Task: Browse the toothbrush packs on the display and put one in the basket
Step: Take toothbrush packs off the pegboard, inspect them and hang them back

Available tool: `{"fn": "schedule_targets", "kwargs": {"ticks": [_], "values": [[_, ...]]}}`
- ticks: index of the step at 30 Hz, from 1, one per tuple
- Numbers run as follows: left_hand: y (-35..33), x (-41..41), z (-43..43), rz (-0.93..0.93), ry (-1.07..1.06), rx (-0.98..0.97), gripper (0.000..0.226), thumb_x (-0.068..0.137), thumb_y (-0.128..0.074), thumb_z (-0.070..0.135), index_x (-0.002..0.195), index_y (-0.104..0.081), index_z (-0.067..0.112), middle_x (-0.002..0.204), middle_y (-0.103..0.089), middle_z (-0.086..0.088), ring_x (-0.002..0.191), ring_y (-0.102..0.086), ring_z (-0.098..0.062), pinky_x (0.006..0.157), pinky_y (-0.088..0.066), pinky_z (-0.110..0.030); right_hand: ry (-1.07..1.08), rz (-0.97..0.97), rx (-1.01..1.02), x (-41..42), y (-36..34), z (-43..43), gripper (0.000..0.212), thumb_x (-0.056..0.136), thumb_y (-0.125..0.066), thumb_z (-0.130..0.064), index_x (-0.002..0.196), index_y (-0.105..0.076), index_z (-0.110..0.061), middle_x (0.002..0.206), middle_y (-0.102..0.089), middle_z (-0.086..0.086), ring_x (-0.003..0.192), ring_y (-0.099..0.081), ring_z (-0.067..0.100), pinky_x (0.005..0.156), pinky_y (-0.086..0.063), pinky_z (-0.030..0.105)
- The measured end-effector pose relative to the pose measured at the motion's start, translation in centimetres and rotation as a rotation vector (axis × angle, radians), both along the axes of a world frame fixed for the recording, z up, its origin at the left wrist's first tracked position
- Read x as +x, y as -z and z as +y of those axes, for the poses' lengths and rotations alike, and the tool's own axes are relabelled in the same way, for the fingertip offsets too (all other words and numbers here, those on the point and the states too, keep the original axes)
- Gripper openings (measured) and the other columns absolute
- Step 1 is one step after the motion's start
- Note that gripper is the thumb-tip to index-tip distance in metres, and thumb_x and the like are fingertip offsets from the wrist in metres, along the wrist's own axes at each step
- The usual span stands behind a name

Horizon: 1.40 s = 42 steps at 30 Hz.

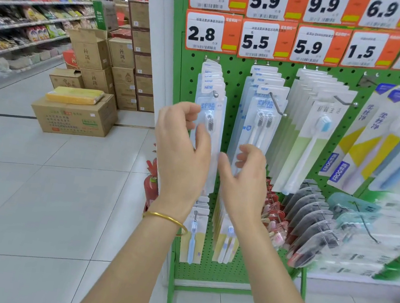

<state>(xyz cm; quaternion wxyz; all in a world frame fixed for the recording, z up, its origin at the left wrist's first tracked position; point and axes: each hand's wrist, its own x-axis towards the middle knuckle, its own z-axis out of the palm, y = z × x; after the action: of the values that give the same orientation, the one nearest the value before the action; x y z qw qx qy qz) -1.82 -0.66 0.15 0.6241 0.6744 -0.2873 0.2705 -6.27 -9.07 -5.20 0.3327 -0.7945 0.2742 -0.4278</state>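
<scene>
Display: a green pegboard display is seen with orange-and-white price tags along its top edge and packs hung on hooks in rows below.
Task's thing: the toothbrush pack is hung frontmost on the upper hook nearest the display's left edge – a clear blister on a pale blue card, with a dark-bristled brush head inside.
Left hand: the left hand is raised to that pack; its fingers are curled round the pack's left edge and the thumb is laid across the front, so the pack is grasped.
Right hand: the right hand is held just beside, in front of the lower part of the two-brush pack on the next hook.
Right fingers: the fingers are loosely curled and the thumb is spread apart – nothing is seen held; whether the fingertips touch the pack cannot be told.
Wrist: a gold bangle is worn on the left wrist.
Surroundings: cardboard boxes are stacked on the tiled floor well to the left, and a red fire extinguisher is stood by the display's left edge.
</scene>
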Motion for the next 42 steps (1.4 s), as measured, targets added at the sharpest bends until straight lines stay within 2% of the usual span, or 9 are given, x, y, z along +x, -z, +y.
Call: {"fn": "schedule_targets", "kwargs": {"ticks": [4, 10, 14, 17, 20, 23, 25, 32, 42], "values": [[0.6, -1.4, -1.2, -0.039, 0.15, 0.07, 0.021, 0.087, -0.047, 0.002, 0.101, -0.054, 0.016, 0.096, -0.052, 0.005, 0.084, -0.049, -0.001, 0.074, -0.041, -0.017, 0.1, -0.09, 0.025, -0.9, 0.2, -2.5, 0.04, 0.093, -0.054, -0.027, 0.125, -0.046, -0.006, 0.12, -0.05, 0.006, 0.112, -0.049, 0.022, 0.094, -0.043, 0.041], [1.5, -2.2, -2.2, 0.015, 0.307, 0.226, 0.022, 0.089, -0.047, 0.001, 0.102, -0.058, 0.014, 0.099, -0.054, 0.005, 0.089, -0.05, 0.003, 0.075, -0.042, -0.016, 0.058, -0.035, 0.064, 0.0, -1.4, -5.7, 0.057, 0.095, -0.051, -0.024, 0.143, -0.029, -0.002, 0.146, -0.037, 0.012, 0.135, -0.033, 0.023, 0.109, -0.025, 0.028], [1.5, -2.2, -2.7, 0.033, 0.308, 0.278, 0.021, 0.091, -0.047, 0.003, 0.102, -0.059, 0.016, 0.1, -0.053, 0.009, 0.089, -0.05, 0.004, 0.075, -0.042, -0.012, -0.014, -0.06, 0.18, 0.7, -1.7, -6.7, 0.059, 0.094, -0.052, -0.022, 0.144, -0.028, -0.002, 0.147, -0.037, 0.013, 0.135, -0.035, 0.023, 0.112, -0.029, 0.034], [1.5, -2.3, -3.2, 0.062, 0.289, 0.289, 0.02, 0.091, -0.048, 0.003, 0.101, -0.059, 0.016, 0.099, -0.053, 0.009, 0.089, -0.05, 0.004, 0.074, -0.04, -0.009, -0.045, -0.071, 0.238, 0.7, -1.8, -7.1, 0.054, 0.094, -0.051, -0.021, 0.141, -0.032, -0.003, 0.14, -0.043, 0.013, 0.128, -0.042, 0.025, 0.106, -0.036, 0.04], [1.4, -2.4, -3.5, 0.109, 0.281, 0.294, 0.02, 0.091, -0.048, 0.004, 0.101, -0.059, 0.017, 0.097, -0.051, 0.016, 0.088, -0.05, 0.007, 0.074, -0.04, -0.007, -0.051, -0.085, 0.225, 0.5, -1.7, -7.6, 0.043, 0.094, -0.048, -0.016, 0.134, -0.041, -0.003, 0.121, -0.053, 0.01, 0.111, -0.05, 0.022, 0.095, -0.041, 0.033], [1.6, -2.6, -3.8, 0.152, 0.274, 0.291, 0.021, 0.091, -0.047, 0.004, 0.101, -0.059, 0.019, 0.098, -0.053, 0.014, 0.088, -0.05, 0.007, 0.075, -0.041, -0.008, -0.074, -0.089, 0.161, 0.2, -1.5, -8.0, 0.02, 0.095, -0.044, -0.01, 0.111, -0.054, -0.002, 0.102, -0.054, 0.007, 0.094, -0.049, 0.017, 0.078, -0.036, 0.022], [1.8, -2.7, -3.9, 0.174, 0.263, 0.294, 0.021, 0.091, -0.047, 0.005, 0.102, -0.059, 0.019, 0.101, -0.056, 0.009, 0.089, -0.051, 0.006, 0.075, -0.041, -0.008, -0.1, -0.085, 0.136, -0.1, -1.4, -8.0, 0.008, 0.095, -0.043, -0.006, 0.095, -0.051, -0.007, 0.094, -0.05, 0.005, 0.087, -0.046, 0.017, 0.069, -0.03, 0.021], [1.9, -3.4, -4.0, 0.198, 0.25, 0.274, 0.02, 0.091, -0.047, 0.005, 0.102, -0.059, 0.018, 0.103, -0.057, 0.006, 0.086, -0.051, 0.005, 0.074, -0.041, -0.008, -0.09, -0.149, 0.166, -0.8, -1.6, -7.5, 0.01, 0.098, -0.038, -0.007, 0.09, -0.044, -0.01, 0.08, -0.043, -0.005, 0.079, -0.042, 0.015, 0.066, -0.028, 0.023], [1.9, -5.2, -4.3, 0.259, 0.211, 0.164, 0.022, 0.091, -0.046, 0.005, 0.102, -0.057, 0.022, 0.102, -0.058, 0.005, 0.088, -0.052, 0.004, 0.08, -0.046, -0.016, -0.084, -0.152, 0.119, -2.9, -1.4, -6.6, 0.012, 0.099, -0.036, -0.008, 0.088, -0.042, -0.01, 0.073, -0.04, -0.008, 0.068, -0.038, 0.012, 0.059, -0.023, 0.026]]}}
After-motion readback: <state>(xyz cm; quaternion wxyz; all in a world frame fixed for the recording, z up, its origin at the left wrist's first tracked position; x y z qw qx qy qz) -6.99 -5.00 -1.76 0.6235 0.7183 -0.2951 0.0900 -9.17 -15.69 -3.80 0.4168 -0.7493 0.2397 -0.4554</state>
